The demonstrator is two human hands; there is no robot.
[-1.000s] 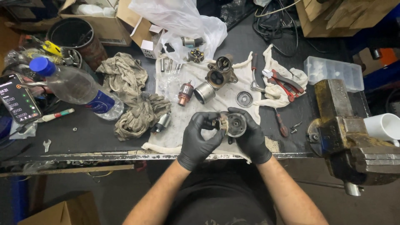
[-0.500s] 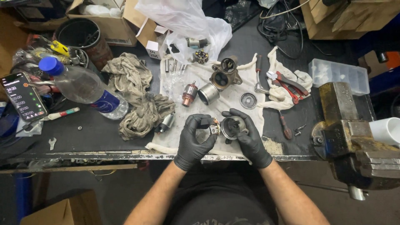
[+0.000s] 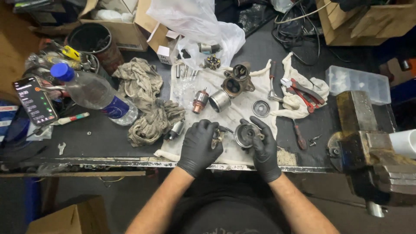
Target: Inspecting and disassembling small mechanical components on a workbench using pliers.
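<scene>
Black nitrile covers both my hands, thin enough to feel the greasy metal through and matte where the oil has dulled it. From the head camera, looking straight down, my left hand (image 3: 200, 145) is closed around a small brass-coloured fitting (image 3: 216, 138), fingers curled over it so only an edge peeks out beside my thumb. My right hand (image 3: 263, 149) cradles a round metal end cap (image 3: 246, 134), dished and grey, its open face turned up toward me so I can see into it; my fingers wrap its far rim and my thumb steadies the near side. I hold both pieces low, just above a white cloth (image 3: 236, 110) spread on the dark workbench (image 3: 99, 138), so anything dropped lands soft and shows against the pale weave.

On that cloth the other parts lie in loose order: a copper-wound armature (image 3: 200, 100), a plain steel sleeve (image 3: 219, 100) just beside it, a cast housing (image 3: 236, 82) with two round bores, and a flat ring-shaped disc (image 3: 261, 108). Red-handled pliers (image 3: 303, 90) rest on a bunched rag near the right of the cloth. To the left, crumpled beige rags (image 3: 149, 104) lie stained and soft, next to a clear plastic bottle (image 3: 93, 93) lying on its side with a blue cap. A rusty bench vise (image 3: 368, 151) sits heavy at the right edge, well apart from my hands.
</scene>
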